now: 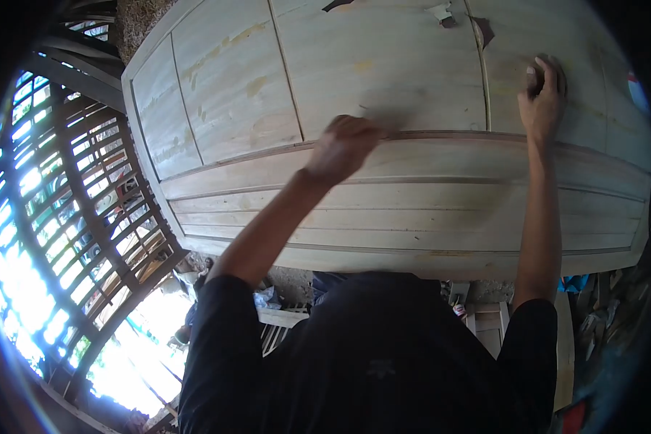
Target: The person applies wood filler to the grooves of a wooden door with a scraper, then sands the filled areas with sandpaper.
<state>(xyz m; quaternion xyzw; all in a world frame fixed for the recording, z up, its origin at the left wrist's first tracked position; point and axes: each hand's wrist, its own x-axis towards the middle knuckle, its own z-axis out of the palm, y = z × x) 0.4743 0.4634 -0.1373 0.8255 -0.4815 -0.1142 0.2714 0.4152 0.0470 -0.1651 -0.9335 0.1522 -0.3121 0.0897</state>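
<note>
Head view: a large pale wooden panel with framed sections and long grooved strips [412, 195] lies before the person, its long axis running left to right. The left hand [346, 148] is a blurred, closed fist over it, fingers wrapped on a smeared grey flat object [399, 110] pointing up and right. The right hand's [542, 101] fingers curl, slightly apart, around a small dark lump [536, 84] against the panel's upper right.

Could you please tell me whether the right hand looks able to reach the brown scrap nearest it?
Probably yes: only bare panel shows between the right hand and the brown scrap, though that hand seems to hold a dark object, which might need setting down first.
</note>
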